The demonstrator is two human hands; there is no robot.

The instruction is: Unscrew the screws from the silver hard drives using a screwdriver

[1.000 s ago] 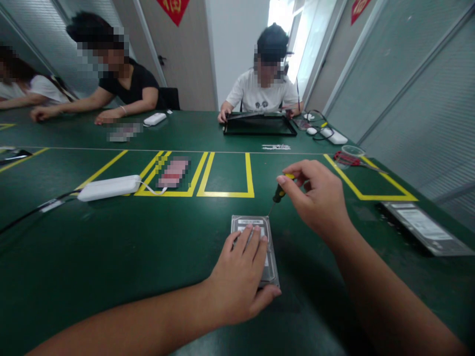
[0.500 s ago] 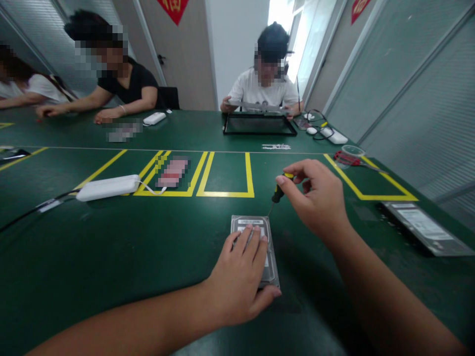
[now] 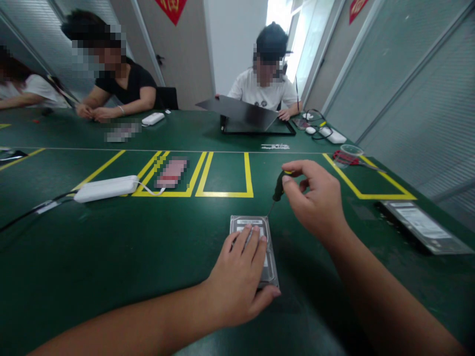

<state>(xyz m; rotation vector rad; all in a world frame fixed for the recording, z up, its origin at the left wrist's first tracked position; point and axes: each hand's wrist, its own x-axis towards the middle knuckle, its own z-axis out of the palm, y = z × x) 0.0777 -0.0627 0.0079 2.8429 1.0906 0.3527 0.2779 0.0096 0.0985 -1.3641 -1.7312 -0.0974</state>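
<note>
A silver hard drive (image 3: 272, 269) with a white label lies flat on the green table. My left hand (image 3: 237, 277) holds it down, fingers stretched over its top and thumb along the near edge; much of the label is hidden. Between the thumb and fingers of my right hand (image 3: 315, 195) is a small screwdriver (image 3: 278, 190) with a dark green and yellow handle. It leans slightly, its thin shaft reaching the drive's far right corner. Whether the tip sits in a screw is too small to tell.
Another drive-like metal unit (image 3: 426, 227) lies to the right. A white power strip (image 3: 106, 189) and a pinkish phone (image 3: 172, 173) are at left. A clear round container (image 3: 352, 151) stands by red wires. Across the table, a person (image 3: 265, 91) handles a dark panel (image 3: 241, 112).
My right fingers have shifted around the screwdriver handle; its tip stays at the same corner. My left hand is still. Opposite, the panel has been tilted up, and the person at left has drawn their hands together.
</note>
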